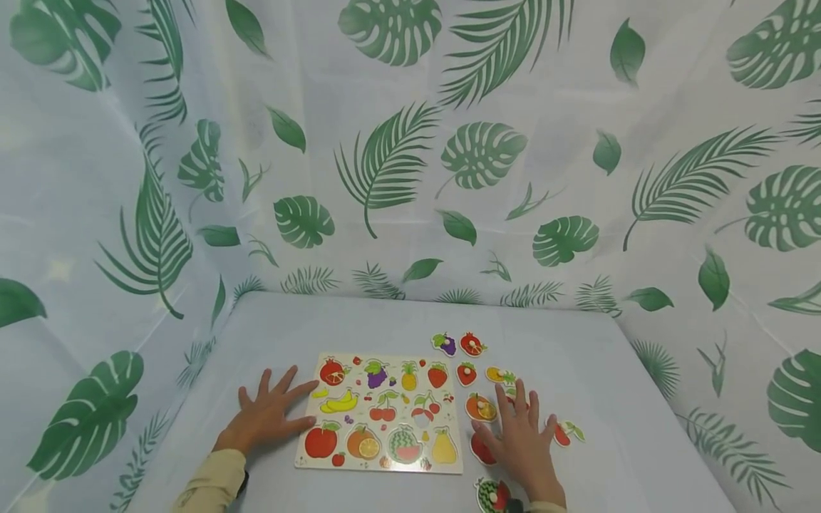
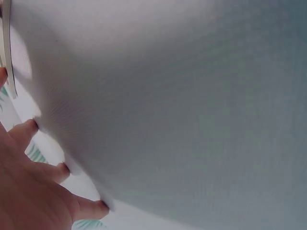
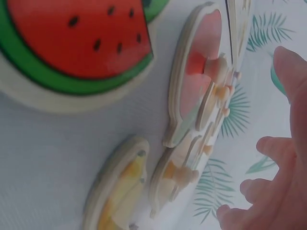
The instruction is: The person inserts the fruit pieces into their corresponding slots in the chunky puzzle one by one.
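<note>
A wooden fruit puzzle board (image 1: 309, 462) lies flat, showing printed fruit pictures. My left hand (image 1: 264, 419) is spread on the table at its left side, with thumb and index finger reaching the board's edge. In the left wrist view, fingertips (image 2: 62, 171) touch the white cloth. My right hand (image 1: 522, 445), fingers spread, hovers over loose knobbed pieces and holds nothing. Around it lie an orange piece (image 1: 479, 407), an apple piece (image 1: 481, 449), a cherry piece (image 1: 561, 434) and a watermelon piece (image 3: 91, 38). A banana piece (image 3: 122, 191) shows in the right wrist view; the hand hides part of the group.
Beyond the right hand lie a grape piece (image 1: 445, 345), a pomegranate piece (image 1: 471, 345), a strawberry piece (image 1: 466, 374) and a pineapple piece (image 1: 497, 374). White cloth covers the table (image 1: 269, 328). A leaf-patterned curtain (image 1: 410, 171) stands along its back and sides.
</note>
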Demonstrator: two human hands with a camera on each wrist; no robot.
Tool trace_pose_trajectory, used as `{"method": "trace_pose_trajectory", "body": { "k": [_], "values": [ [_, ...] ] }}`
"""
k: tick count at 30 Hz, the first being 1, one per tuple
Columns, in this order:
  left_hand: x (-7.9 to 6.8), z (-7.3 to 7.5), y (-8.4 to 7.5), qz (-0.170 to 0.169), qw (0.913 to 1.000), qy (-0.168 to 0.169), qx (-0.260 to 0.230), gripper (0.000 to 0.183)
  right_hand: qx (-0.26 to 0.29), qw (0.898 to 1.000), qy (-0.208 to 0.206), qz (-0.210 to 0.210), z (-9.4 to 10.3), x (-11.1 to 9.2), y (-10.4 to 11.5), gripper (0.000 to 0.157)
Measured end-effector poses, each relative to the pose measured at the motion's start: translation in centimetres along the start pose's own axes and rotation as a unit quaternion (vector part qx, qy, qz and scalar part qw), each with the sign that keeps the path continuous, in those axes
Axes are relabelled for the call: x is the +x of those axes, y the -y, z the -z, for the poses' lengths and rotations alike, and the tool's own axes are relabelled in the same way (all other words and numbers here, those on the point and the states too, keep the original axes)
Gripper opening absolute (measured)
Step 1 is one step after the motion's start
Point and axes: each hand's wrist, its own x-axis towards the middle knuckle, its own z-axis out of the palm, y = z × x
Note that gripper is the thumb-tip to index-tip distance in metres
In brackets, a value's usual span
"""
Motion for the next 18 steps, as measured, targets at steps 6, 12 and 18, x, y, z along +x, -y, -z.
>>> {"method": "trace_pose_trajectory", "body": {
  "k": [6, 12, 18],
  "values": [
    [0.3, 0.4, -0.1, 0.005, 0.9996, 0.019, 0.019, 0.080, -0.008, 1.000, -0.009, 0.022, 0.3, 0.5, -0.4, 0.094],
    [0.9, 0.5, 0.1, 0.012, 0.9991, 0.036, 0.022, 0.081, -0.012, 0.998, -0.029, 0.060, 1.3, 2.0, -0.6, 0.090],
    [1.0, 0.5, 0.2, 0.008, 0.9992, 0.037, 0.014, 0.081, -0.012, 0.997, -0.020, 0.075, 3.8, 4.3, -0.2, 0.085]
  ]
}}
